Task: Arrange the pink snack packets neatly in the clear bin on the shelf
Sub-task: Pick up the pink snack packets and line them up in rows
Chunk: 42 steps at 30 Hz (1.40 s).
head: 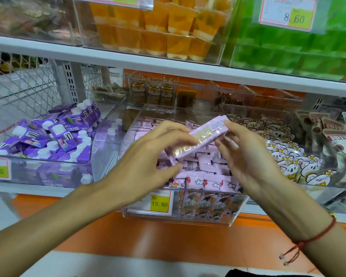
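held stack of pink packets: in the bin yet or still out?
Out. The stack of pink packets is held tilted above the clear bin, left hand and right hand each with a grip on one end.

White shelves point(168, 66) with orange trim point(168, 236). A wire mesh panel point(28, 86) stands left, perhaps a basket. Light is bright and even.

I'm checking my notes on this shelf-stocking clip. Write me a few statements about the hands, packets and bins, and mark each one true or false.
1. Both the left hand and the right hand hold a stack of pink packets above the clear bin. True.
2. The clear bin holds no packets. False: many pink packets lie in it.
3. The price tag on the clear bin reads 15.80. True.
4. The purple cartons sit to the right of the clear bin. False: they are in the bin to its left.
5. A red string bracelet is on the right wrist. True.
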### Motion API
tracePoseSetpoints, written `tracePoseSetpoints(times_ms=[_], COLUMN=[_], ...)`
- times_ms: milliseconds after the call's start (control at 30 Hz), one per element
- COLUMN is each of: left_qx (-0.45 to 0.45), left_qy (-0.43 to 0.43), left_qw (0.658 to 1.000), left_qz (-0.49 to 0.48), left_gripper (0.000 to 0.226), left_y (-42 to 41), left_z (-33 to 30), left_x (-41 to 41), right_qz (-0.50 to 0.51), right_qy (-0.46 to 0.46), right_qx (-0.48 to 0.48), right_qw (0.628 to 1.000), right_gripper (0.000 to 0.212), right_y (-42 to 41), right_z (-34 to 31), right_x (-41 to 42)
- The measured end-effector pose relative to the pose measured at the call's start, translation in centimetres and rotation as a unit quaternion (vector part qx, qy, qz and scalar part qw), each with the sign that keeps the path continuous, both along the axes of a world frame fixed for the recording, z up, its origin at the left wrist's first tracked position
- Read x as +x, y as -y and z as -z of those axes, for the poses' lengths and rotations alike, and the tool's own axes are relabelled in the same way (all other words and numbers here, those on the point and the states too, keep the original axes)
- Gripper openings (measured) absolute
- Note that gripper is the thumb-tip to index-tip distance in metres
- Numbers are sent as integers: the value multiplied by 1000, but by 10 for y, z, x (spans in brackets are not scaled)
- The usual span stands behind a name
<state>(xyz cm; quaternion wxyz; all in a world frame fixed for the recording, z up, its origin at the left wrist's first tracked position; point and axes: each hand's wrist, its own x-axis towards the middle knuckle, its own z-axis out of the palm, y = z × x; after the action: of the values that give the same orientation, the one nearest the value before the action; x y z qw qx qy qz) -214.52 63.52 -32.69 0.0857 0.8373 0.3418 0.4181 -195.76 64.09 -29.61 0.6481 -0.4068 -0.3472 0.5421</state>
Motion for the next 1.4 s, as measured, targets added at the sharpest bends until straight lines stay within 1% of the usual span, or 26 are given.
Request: tracePoseSetpoints(times_ms=[67,100,167,200,267,300,333,400,433,467,500,533,567,600,633,700,733,767,800,867,933,967,1100,1300,1333,1400], left_qx=[4,-22,-132,-194,-299,-328,-344,-354,-356,-356,-355,-350,-341,-318,-276,-185,-156,-135,-111,-57,-44,-45,-58,-69,-70,-72], left_qy=[41,79,181,236,315,328,332,330,328,328,333,340,343,327,287,163,94,24,-49,-181,-235,-242,-249,-243,-239,-227], left_qw=[999,997,975,952,901,886,878,875,875,875,874,873,876,890,917,968,982,989,990,979,967,965,961,961,961,963], left_qz=[-9,-7,1,7,2,-9,-18,-21,-18,-13,-4,5,6,-3,-21,-47,-55,-60,-68,-80,-90,-95,-107,-114,-116,-123], left_gripper=[37,31,24,21,16,12,9,7,10,14,19,24,28,29,24,11,15,18,21,26,31,33,32,31,30,29], left_y=[-1,0,0,0,-1,-1,-2,-1,-1,-1,-2,-4,-6,-8,-9,-8,-7,-6,-5,-5,-6,-7,-8,-8,-8,-8], left_z=[-2,-4,-11,-14,-15,-15,-15,-14,-14,-14,-14,-13,-11,-9,-7,-1,3,6,9,12,12,12,10,10,10,10], left_x=[-2,-3,-3,-3,-1,0,2,4,5,5,5,4,3,2,1,-2,-4,-5,-5,-5,-6,-7,-7,-7,-7,-6], right_qz=[-20,-27,-10,14,44,37,19,-12,-12,-4,7,18,29,40,47,35,17,-1,-16,-35,-48,-52,-55,-91,-82,-67], right_qy=[39,81,220,295,409,465,528,634,666,683,689,686,672,642,594,478,429,399,388,395,412,426,510,579,606,671], right_qx=[-9,-16,-11,17,130,189,238,298,309,314,317,320,319,306,283,206,158,119,95,88,111,122,143,153,165,194], right_qw=[999,996,975,955,902,864,815,714,679,659,651,653,668,702,751,853,889,909,917,914,903,895,847,796,774,712], right_gripper=[14,20,32,33,34,38,44,53,51,46,41,37,35,32,29,27,29,34,40,52,60,59,43,38,36,33], right_y=[1,0,-1,-1,2,5,7,8,8,7,5,3,1,-1,-3,-8,-11,-14,-15,-13,-11,-9,-9,-7,-7,-7], right_z=[0,1,3,3,2,1,1,5,7,8,9,9,8,7,6,5,7,9,11,16,20,21,18,5,5,7], right_x=[-3,-3,0,2,5,6,5,3,1,0,-1,0,2,4,7,13,15,18,20,21,18,16,14,28,28,24])
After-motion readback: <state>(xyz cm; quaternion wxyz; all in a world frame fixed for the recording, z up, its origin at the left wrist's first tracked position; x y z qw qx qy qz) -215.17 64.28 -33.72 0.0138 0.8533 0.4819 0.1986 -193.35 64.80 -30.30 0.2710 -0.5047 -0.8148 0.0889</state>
